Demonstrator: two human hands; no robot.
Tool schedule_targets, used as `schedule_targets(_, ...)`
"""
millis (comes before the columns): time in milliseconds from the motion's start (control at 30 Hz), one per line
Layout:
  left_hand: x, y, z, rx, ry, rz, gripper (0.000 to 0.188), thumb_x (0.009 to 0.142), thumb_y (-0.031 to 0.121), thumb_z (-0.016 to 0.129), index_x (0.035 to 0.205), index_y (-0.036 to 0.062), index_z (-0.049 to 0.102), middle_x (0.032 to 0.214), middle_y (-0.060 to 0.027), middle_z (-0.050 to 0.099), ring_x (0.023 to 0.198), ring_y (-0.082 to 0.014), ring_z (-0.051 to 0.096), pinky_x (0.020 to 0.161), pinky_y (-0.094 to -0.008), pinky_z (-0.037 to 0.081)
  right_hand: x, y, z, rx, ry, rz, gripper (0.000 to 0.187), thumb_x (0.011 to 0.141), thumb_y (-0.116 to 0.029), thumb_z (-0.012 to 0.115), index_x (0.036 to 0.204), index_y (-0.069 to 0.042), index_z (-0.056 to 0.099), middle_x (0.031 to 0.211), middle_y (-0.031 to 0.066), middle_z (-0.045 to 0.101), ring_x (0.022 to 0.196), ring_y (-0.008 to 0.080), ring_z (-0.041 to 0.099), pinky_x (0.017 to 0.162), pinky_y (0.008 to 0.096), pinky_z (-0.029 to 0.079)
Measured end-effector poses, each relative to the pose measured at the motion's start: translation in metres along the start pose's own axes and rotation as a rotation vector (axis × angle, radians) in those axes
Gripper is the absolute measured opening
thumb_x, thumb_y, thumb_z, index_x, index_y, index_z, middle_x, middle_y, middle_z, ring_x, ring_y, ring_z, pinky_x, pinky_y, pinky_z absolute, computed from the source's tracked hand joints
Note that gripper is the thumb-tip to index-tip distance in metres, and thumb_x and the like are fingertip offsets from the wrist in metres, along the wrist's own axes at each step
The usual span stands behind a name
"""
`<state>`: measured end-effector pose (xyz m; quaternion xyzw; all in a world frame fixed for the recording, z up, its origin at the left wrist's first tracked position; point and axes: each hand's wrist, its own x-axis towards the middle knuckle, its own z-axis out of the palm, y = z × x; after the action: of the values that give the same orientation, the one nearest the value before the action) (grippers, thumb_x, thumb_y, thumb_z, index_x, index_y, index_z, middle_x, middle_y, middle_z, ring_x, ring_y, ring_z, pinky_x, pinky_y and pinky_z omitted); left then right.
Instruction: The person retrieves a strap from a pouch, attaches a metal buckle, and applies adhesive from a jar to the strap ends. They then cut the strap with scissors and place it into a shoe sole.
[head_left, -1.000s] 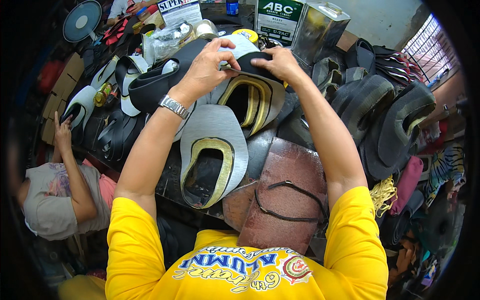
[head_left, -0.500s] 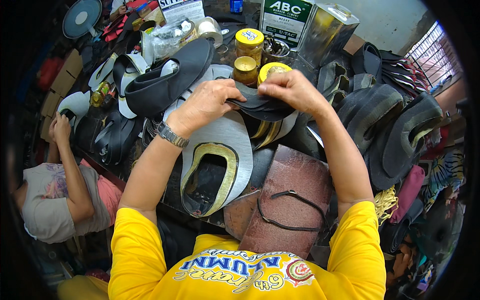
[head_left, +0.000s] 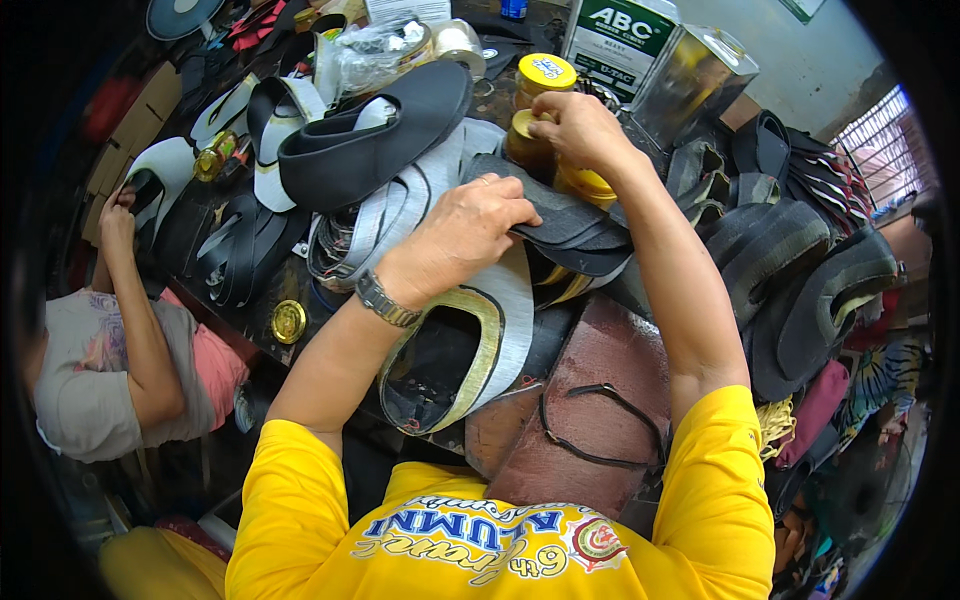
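Observation:
My left hand is closed on the near edge of a stack of curved dark grey pieces, thumb and fingers pinching it. Up at the mouth of an open jar of yellow-brown glue is my right hand. Its fingers are pinched together over the rim, and what they hold, if anything, is hidden. Under my left hand lies a pale grey curved piece with a yellowish inner band. A yellow-lidded jar stands behind the glue jar, and another yellow-topped jar is partly covered by the stack.
A black curved piece lies at left, more dark curved pieces at right. Metal cans stand at the back. A reddish-brown board with a black cord is nearest me. A co-worker sits at left.
My right hand has left the stack and moved up to the open glue jar. My left hand still grips the stack. The whole view has shifted somewhat.

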<state>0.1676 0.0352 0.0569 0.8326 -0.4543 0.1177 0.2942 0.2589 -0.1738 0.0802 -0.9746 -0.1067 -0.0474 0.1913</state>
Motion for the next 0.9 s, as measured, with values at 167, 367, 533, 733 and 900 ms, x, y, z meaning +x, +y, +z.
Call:
schedule_targets(167, 0.001, 0.007, -0.001, -0.025, 0.017, 0.013, 0.043, 0.074, 0.000, 0.077, 0.116, 0.0051, 0.068, 0.103, -0.0122, 0.063, 0.102, -0.0320, 0.062, 0.091, -0.0395, 0.052, -0.008, 0.003, -0.002, 0.059, 0.135, 0.003, 0.030, 0.086, -0.029, 0.073, 0.111, -0.012, 0.074, 0.103, 0.0196, 0.073, 0.101, 0.0371, 0.069, 0.091, 0.0456, 0.053)
schedule_targets(367, -0.004, 0.025, -0.031, 0.038, 0.081, 0.029, 0.051, 0.077, 0.010, 0.080, 0.125, 0.0084, 0.066, 0.122, -0.0109, 0.063, 0.112, -0.0306, 0.060, 0.100, -0.0419, 0.047, -0.009, -0.023, -0.007, 0.218, 0.152, -0.119, 0.030, 0.089, -0.024, 0.076, 0.112, -0.004, 0.072, 0.100, 0.0144, 0.074, 0.092, 0.0247, 0.070, 0.086, 0.0359, 0.054)
schedule_targets(533, -0.018, -0.001, -0.089, 0.619, 0.293, -0.164, 0.060, 0.075, 0.031, 0.085, 0.128, 0.0141, 0.064, 0.130, -0.0069, 0.061, 0.129, -0.0271, 0.052, 0.110, -0.0563, 0.033, -0.003, -0.045, -0.013, 0.313, 0.139, -0.310, 0.034, 0.088, -0.028, 0.074, 0.116, -0.007, 0.073, 0.101, 0.0178, 0.075, 0.097, 0.0341, 0.071, 0.089, 0.0416, 0.054)
schedule_targets(733, -0.030, -0.032, -0.101, 0.693, 0.035, -0.636, 0.069, 0.065, 0.040, 0.090, 0.126, 0.0144, 0.068, 0.124, -0.0125, 0.068, 0.126, -0.0313, 0.055, 0.107, -0.0495, 0.041, 0.005, -0.051, 0.003, 0.143, -0.024, -0.310, 0.069, 0.085, -0.038, 0.078, 0.145, -0.013, 0.053, 0.140, 0.0211, 0.058, 0.128, 0.0353, 0.057, 0.107, 0.0425, 0.046)
schedule_targets(900, -0.040, -0.034, -0.099, 0.526, 0.266, -0.668, 0.046, 0.068, 0.032, 0.089, 0.104, 0.0079, 0.076, 0.106, -0.0152, 0.073, 0.115, -0.0355, 0.061, 0.097, -0.0459, 0.047, -0.025, -0.060, 0.026, -0.173, -0.357, -0.431, 0.048, 0.089, -0.049, 0.068, 0.129, -0.021, 0.070, 0.126, 0.0177, 0.068, 0.128, 0.0344, 0.057, 0.110, 0.0512, 0.042)
